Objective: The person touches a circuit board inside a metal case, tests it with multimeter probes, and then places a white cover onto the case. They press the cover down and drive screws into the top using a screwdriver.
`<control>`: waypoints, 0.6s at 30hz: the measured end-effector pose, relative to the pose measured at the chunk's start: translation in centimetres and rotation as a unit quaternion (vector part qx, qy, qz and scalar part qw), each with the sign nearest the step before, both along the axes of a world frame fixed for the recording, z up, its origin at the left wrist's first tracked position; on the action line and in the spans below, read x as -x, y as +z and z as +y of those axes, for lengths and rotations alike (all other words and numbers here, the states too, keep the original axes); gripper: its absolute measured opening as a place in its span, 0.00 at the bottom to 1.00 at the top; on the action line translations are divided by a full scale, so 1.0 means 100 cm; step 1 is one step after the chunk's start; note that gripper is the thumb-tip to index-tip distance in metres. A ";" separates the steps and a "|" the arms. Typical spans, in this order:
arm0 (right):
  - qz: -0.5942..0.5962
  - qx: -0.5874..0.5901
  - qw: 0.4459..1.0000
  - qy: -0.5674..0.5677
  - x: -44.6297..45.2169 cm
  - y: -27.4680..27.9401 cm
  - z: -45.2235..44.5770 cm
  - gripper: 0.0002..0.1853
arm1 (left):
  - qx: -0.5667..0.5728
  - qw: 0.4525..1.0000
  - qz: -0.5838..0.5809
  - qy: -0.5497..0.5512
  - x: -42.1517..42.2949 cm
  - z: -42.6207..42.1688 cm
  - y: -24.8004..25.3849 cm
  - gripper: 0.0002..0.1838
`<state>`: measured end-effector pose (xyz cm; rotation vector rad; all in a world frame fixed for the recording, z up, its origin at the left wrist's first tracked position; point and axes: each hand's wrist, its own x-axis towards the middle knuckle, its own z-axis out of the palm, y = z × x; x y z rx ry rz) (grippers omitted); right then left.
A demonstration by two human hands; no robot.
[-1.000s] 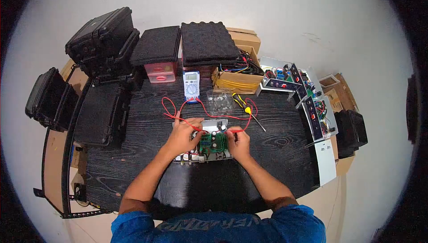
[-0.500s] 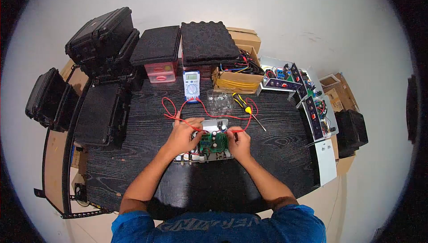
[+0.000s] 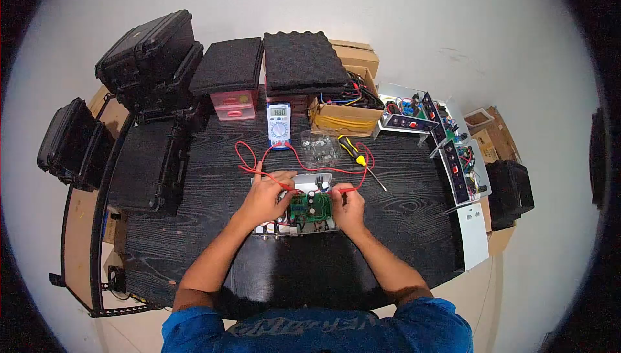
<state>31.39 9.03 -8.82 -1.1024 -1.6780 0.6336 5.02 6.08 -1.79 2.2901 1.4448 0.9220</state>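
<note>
An open metal case [image 3: 304, 229] holding a green circuit board [image 3: 312, 209] lies in front of me on the dark table [image 3: 213, 191]. At the case's left side, my left hand [image 3: 268, 196] is closed on a red test probe [image 3: 285, 187]. My right hand [image 3: 348, 209] pinches the other red probe [image 3: 347, 189] at the right edge of the board. Where the probe tips touch is too small to tell. Red leads run from both probes to a blue-and-white multimeter [image 3: 279, 126], whose display shows digits.
Behind the case lie a clear parts tray [image 3: 320, 150] and a yellow-black screwdriver [image 3: 354, 152]. Black cases [image 3: 145, 165] stand at the left. A cardboard box of cables [image 3: 346, 120] is at the back; open electronic units [image 3: 456, 165] stand at the right.
The multimeter's display now shows large digits, which were not visible in the earlier frames. Both hands have barely moved.
</note>
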 end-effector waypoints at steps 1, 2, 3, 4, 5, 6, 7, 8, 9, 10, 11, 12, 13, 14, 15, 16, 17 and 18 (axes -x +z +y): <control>0.007 -0.001 1.000 -0.004 0.000 -0.001 0.000 0.10 | 0.002 1.000 -0.002 -0.002 0.001 0.000 0.000 0.05; 0.013 -0.002 1.000 -0.008 0.000 -0.001 0.001 0.10 | 0.001 1.000 -0.003 -0.004 0.001 0.000 0.001 0.05; 0.020 -0.003 1.000 -0.012 0.000 -0.001 0.001 0.10 | 0.000 1.000 -0.004 -0.007 0.001 0.001 0.001 0.05; 0.014 -0.009 1.000 -0.013 0.000 -0.001 0.001 0.09 | 0.000 1.000 -0.005 -0.010 0.001 0.001 0.001 0.05; 0.009 -0.015 1.000 -0.014 0.001 -0.001 0.001 0.09 | 0.002 1.000 -0.005 -0.010 0.002 0.001 0.000 0.05; 0.004 -0.021 1.000 -0.015 0.001 -0.001 0.001 0.09 | 0.003 1.000 -0.005 -0.010 0.004 0.002 -0.002 0.05; 0.002 -0.015 1.000 -0.014 0.000 -0.001 0.002 0.09 | 0.004 1.000 -0.005 -0.011 0.005 0.003 -0.004 0.05; 0.001 -0.009 1.000 -0.013 0.000 -0.003 0.002 0.08 | 0.005 1.000 -0.005 -0.010 0.006 0.003 -0.004 0.05; -0.001 -0.003 1.000 -0.012 0.000 -0.003 0.002 0.08 | 0.007 1.000 -0.005 -0.010 0.006 0.003 -0.004 0.05; 0.001 -0.003 1.000 -0.013 0.000 -0.003 0.002 0.08 | 0.009 1.000 -0.006 -0.010 0.005 0.003 -0.004 0.04; 0.002 -0.004 1.000 -0.014 0.000 -0.003 0.002 0.08 | 0.007 1.000 -0.010 -0.008 0.004 0.002 -0.003 0.04; 0.003 -0.004 1.000 -0.015 0.001 -0.003 0.002 0.08 | 0.005 1.000 -0.014 -0.007 0.003 0.001 -0.001 0.04; 0.005 -0.007 1.000 -0.011 0.001 -0.003 0.002 0.08 | 0.003 1.000 -0.017 -0.005 0.003 0.000 0.000 0.04; 0.007 -0.009 1.000 -0.007 0.001 -0.004 0.003 0.09 | 0.004 1.000 -0.016 -0.004 0.003 0.000 -0.001 0.04; 0.009 -0.011 1.000 -0.003 0.000 -0.004 0.003 0.09 | 0.005 1.000 -0.016 -0.003 0.003 0.000 -0.002 0.04; 0.009 -0.007 1.000 -0.006 0.000 -0.004 0.002 0.08 | 0.007 1.000 -0.015 -0.002 0.002 0.000 -0.002 0.04; 0.009 -0.004 1.000 -0.008 0.001 -0.004 0.002 0.08 | 0.004 1.000 -0.003 -0.004 0.003 0.000 -0.002 0.06; 0.010 0.000 1.000 -0.010 0.001 -0.003 0.002 0.08 | 0.002 1.000 0.010 -0.006 0.004 0.001 -0.001 0.08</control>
